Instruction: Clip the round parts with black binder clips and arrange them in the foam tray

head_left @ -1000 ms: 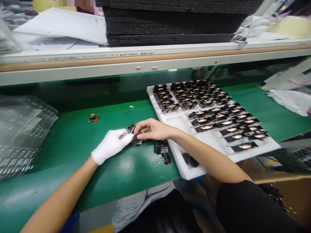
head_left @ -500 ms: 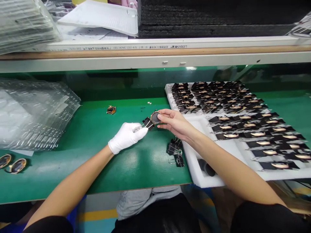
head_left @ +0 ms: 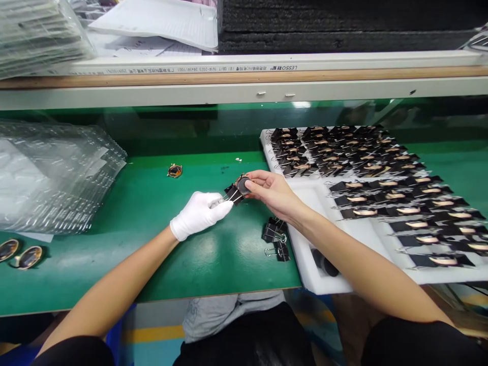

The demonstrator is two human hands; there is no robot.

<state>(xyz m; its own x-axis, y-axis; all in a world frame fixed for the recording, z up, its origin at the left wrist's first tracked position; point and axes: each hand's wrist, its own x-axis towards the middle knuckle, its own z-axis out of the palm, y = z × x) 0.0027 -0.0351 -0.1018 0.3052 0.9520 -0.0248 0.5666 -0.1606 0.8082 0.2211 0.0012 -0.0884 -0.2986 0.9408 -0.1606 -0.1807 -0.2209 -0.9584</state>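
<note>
My left hand (head_left: 200, 214), in a white glove, is closed on the wire handles of a black binder clip (head_left: 235, 196). Bare, my right hand (head_left: 275, 195) pinches a round watch-like part (head_left: 243, 185) with a dark grey disc face and a gold-coloured rim. The part meets the clip's jaws; whether the jaws grip its edge I cannot tell. Below my right hand, several loose binder clips (head_left: 275, 233) lie on the green table (head_left: 213, 259) against the tray. Another round part (head_left: 175, 171) with an orange and black inside lies beyond my left hand.
A white foam tray (head_left: 310, 195) on the right holds rows of clipped round parts (head_left: 396, 195), with dark discs (head_left: 328, 266) in its near pocket. Stacked clear plastic trays (head_left: 57, 178) stand at left, two gold-rimmed parts (head_left: 29, 257) nearer me. A shelf edge (head_left: 236, 91) crosses behind.
The round part has shifted slightly left and turned a little against the clip, along with my right fingers. My left hand has hardly moved. The camera view has shifted slightly.
</note>
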